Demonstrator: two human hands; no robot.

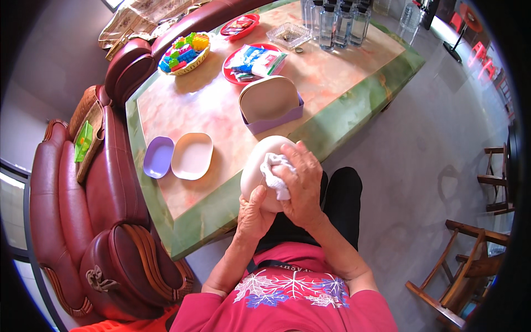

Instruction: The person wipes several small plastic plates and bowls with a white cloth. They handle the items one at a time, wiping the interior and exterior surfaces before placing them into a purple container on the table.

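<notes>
Above the near edge of the table (221,231), close to the person's lap, a pale pink oval dish (255,161) is held up in the air, tilted between the two hands. The left hand (255,216) grips it from below on its near side, thumb laid along the rim and the other fingers hidden underneath. The right hand (302,187) is closed around a bunched white cloth (275,176), fingers curled, pressing it to the face of the dish. Its smooth, even surface suggests thin plastic: probably light, fairly stiff and unlikely to shatter, though perhaps slick if damp, which I cannot tell. The rim seems the best place to take hold, thumb on top and fingers spread below, since the rounded wall offers little to pinch. The cloth looks soft and limp, best bunched in the palm. Toward the table's left edge, a purple bowl (159,157) and a cream bowl (192,156) sit side by side; just inside the near edge, a purple holder (275,118) carries upright tan plates (269,99) that likely lift most easily by their exposed top rims.
</notes>
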